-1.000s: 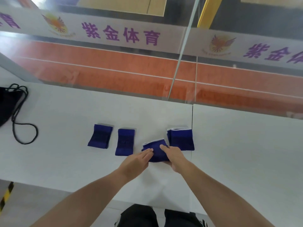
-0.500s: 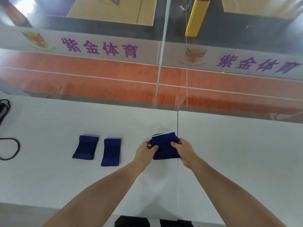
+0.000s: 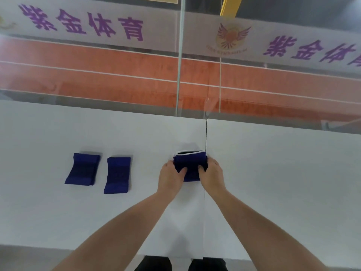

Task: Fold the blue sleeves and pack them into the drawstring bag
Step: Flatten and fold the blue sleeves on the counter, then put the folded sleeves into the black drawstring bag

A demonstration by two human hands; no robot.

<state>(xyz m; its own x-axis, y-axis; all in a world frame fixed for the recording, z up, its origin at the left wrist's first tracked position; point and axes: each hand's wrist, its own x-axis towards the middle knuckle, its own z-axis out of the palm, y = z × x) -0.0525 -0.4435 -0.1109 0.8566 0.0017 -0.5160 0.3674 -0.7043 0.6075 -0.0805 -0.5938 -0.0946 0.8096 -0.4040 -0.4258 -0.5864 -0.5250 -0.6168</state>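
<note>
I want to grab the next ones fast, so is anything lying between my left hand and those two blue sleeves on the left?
Nothing visible. Only bare white table separates the left hand from the nearer sleeve, with the farther sleeve beyond it. That hand and the right hand both grip the white-edged sleeve.

Two white tabletops [image 3: 58, 133] met edge to edge along a thin dark seam [image 3: 206, 137]. Behind them stood a clear glass barrier [image 3: 117, 90], its panes joined at an upright strip [image 3: 178, 75]. Through the glass ran an orange track floor [image 3: 97, 75] with white lane lines. Beyond it was a pale banner [image 3: 166, 26] carrying purple Chinese characters and a winged emblem [image 3: 231, 37]. A yellow post [image 3: 228, 5], perhaps padded, rose at the top edge. The light was soft and even.
</note>
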